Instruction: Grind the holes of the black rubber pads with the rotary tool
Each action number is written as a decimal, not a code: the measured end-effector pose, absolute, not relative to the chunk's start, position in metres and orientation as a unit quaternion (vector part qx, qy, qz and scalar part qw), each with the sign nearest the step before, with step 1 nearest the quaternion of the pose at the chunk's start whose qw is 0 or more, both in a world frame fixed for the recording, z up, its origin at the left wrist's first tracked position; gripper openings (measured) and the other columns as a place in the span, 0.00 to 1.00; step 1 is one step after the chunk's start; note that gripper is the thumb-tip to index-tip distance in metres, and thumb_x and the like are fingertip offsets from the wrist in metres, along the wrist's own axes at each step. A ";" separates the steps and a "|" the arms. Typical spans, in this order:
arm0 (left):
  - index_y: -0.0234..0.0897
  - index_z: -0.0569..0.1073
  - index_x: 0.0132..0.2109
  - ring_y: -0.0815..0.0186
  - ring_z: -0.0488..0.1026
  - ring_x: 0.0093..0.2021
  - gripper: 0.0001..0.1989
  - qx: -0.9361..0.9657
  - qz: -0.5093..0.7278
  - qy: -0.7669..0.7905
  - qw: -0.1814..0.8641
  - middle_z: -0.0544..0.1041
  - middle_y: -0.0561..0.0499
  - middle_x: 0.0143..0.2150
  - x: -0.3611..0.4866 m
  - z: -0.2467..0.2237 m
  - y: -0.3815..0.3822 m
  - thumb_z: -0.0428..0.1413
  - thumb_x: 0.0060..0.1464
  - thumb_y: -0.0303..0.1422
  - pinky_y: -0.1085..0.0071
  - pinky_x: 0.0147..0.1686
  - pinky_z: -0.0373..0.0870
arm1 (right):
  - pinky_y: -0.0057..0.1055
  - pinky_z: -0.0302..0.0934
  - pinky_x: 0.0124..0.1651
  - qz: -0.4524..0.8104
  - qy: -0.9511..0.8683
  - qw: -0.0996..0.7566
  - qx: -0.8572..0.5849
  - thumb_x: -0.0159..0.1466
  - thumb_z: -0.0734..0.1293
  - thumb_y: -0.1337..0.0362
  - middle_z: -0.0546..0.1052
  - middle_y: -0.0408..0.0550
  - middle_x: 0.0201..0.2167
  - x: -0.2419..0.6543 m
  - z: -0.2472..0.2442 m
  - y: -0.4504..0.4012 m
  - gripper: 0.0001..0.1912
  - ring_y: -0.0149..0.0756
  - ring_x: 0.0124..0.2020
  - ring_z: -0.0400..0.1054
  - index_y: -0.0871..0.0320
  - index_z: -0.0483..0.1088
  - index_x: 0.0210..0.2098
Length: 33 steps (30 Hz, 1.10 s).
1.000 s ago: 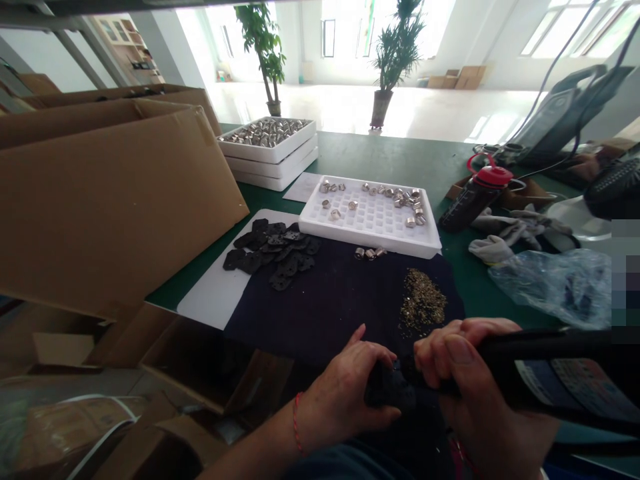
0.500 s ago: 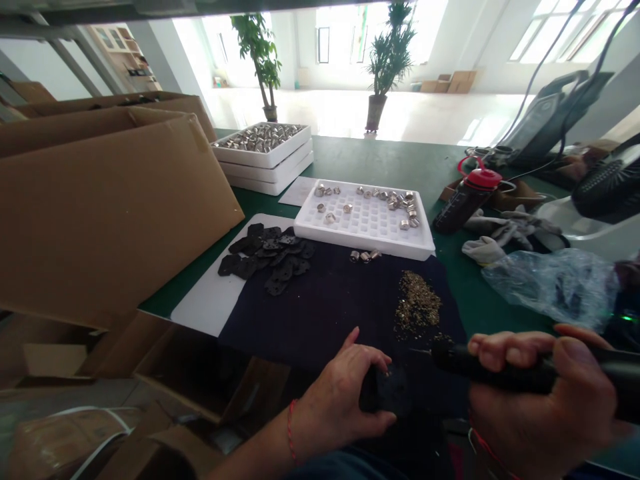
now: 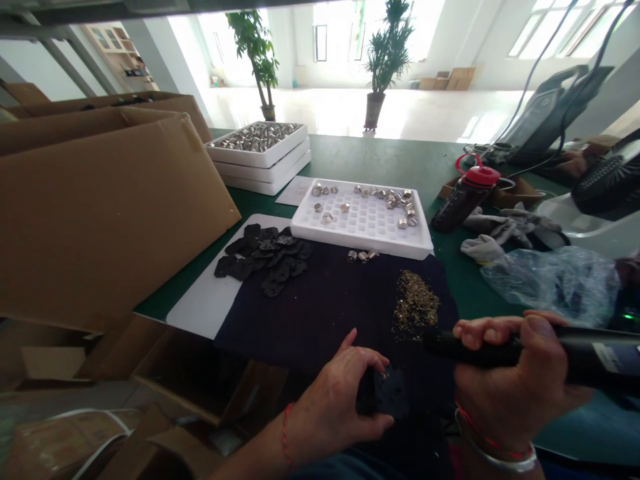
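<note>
My left hand (image 3: 333, 407) grips a black perforated plate (image 3: 390, 393) at the lower middle, over the dark cloth (image 3: 320, 313). My right hand (image 3: 505, 377) is wrapped around a black hand-held rotary tool (image 3: 480, 350), whose tip points left and stays a little apart from the plate. A pile of similar black plates (image 3: 263, 257) lies on a white board (image 3: 200, 307). Small metal pieces (image 3: 360, 256) sit on the cloth, and a heap of golden metal shavings (image 3: 415, 303) lies close to the tool's tip.
A white tray (image 3: 363, 223) holds scattered metal pieces, with more trays stacked (image 3: 257, 157) behind it. Cardboard sheets (image 3: 100, 213) lean at the left. On the right are a bottle (image 3: 467, 200), gloves (image 3: 500, 233) and a plastic bag (image 3: 550, 283).
The rotary tool has moved right, away from the plate it was pressed against a second ago. My left hand keeps the plate in nearly the same place.
</note>
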<state>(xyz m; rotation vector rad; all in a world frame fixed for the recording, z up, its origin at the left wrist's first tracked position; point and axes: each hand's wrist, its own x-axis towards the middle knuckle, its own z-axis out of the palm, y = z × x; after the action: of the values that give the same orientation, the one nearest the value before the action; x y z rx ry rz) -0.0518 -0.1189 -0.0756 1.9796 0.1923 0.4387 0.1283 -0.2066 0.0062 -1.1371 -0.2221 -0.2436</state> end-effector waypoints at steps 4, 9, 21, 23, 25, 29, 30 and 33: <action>0.41 0.71 0.58 0.54 0.85 0.61 0.32 0.826 0.182 0.078 0.528 0.85 0.45 0.60 -0.052 -0.074 -0.118 0.76 0.51 0.25 0.38 0.85 0.51 | 0.35 0.66 0.25 -0.109 -0.104 0.830 -0.537 0.55 0.73 0.63 0.66 0.34 0.19 0.128 0.007 -0.208 0.08 0.34 0.17 0.59 0.53 0.70 0.32; 0.40 0.71 0.59 0.54 0.85 0.62 0.34 0.824 0.191 0.081 0.527 0.84 0.45 0.62 -0.052 -0.073 -0.119 0.76 0.50 0.24 0.41 0.85 0.53 | 0.35 0.64 0.22 -0.116 -0.099 0.831 -0.535 0.53 0.72 0.61 0.65 0.33 0.18 0.121 0.013 -0.216 0.09 0.35 0.16 0.56 0.51 0.71 0.34; 0.39 0.73 0.62 0.54 0.86 0.60 0.35 0.824 0.186 0.090 0.527 0.85 0.46 0.59 -0.050 -0.077 -0.121 0.77 0.51 0.29 0.39 0.86 0.49 | 0.32 0.69 0.24 0.062 -0.229 0.856 -0.459 0.68 0.79 0.58 0.69 0.36 0.20 0.089 0.005 -0.257 0.08 0.34 0.17 0.57 0.49 0.77 0.41; 0.39 0.73 0.62 0.54 0.86 0.60 0.35 0.825 0.187 0.087 0.526 0.85 0.45 0.59 -0.050 -0.078 -0.121 0.77 0.51 0.29 0.39 0.86 0.49 | 0.30 0.68 0.23 0.058 -0.234 0.857 -0.457 0.70 0.78 0.58 0.69 0.35 0.20 0.083 0.007 -0.254 0.08 0.33 0.17 0.56 0.50 0.76 0.41; 0.39 0.73 0.62 0.53 0.86 0.59 0.35 0.825 0.188 0.087 0.526 0.85 0.45 0.59 -0.050 -0.078 -0.120 0.78 0.51 0.29 0.39 0.86 0.49 | 0.29 0.67 0.22 0.061 -0.241 0.856 -0.454 0.69 0.79 0.57 0.69 0.35 0.20 0.080 0.008 -0.250 0.10 0.33 0.17 0.56 0.51 0.75 0.40; 0.39 0.73 0.62 0.54 0.86 0.59 0.35 0.823 0.190 0.087 0.528 0.85 0.45 0.58 -0.049 -0.078 -0.120 0.78 0.50 0.30 0.40 0.86 0.49 | 0.30 0.67 0.21 0.062 -0.252 0.854 -0.451 0.68 0.80 0.57 0.69 0.36 0.20 0.079 0.008 -0.247 0.12 0.34 0.16 0.58 0.51 0.75 0.40; 0.39 0.73 0.62 0.54 0.86 0.59 0.35 0.823 0.190 0.087 0.528 0.85 0.45 0.58 -0.049 -0.078 -0.120 0.78 0.50 0.29 0.39 0.86 0.49 | 0.30 0.66 0.20 0.061 -0.255 0.854 -0.450 0.68 0.80 0.57 0.70 0.36 0.20 0.080 0.007 -0.247 0.11 0.34 0.16 0.57 0.52 0.75 0.40; 0.40 0.73 0.62 0.53 0.86 0.59 0.35 0.824 0.189 0.087 0.527 0.85 0.45 0.59 -0.049 -0.077 -0.120 0.77 0.51 0.29 0.39 0.85 0.50 | 0.30 0.67 0.19 0.065 -0.271 0.849 -0.449 0.68 0.79 0.58 0.70 0.36 0.19 0.082 0.006 -0.246 0.10 0.33 0.15 0.58 0.52 0.76 0.40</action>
<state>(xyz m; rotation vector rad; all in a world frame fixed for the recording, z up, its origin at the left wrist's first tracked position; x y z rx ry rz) -0.0493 -0.1200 -0.0774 1.9689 0.2075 0.4515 0.0817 -0.2464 0.0058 -0.9454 -0.5705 0.1375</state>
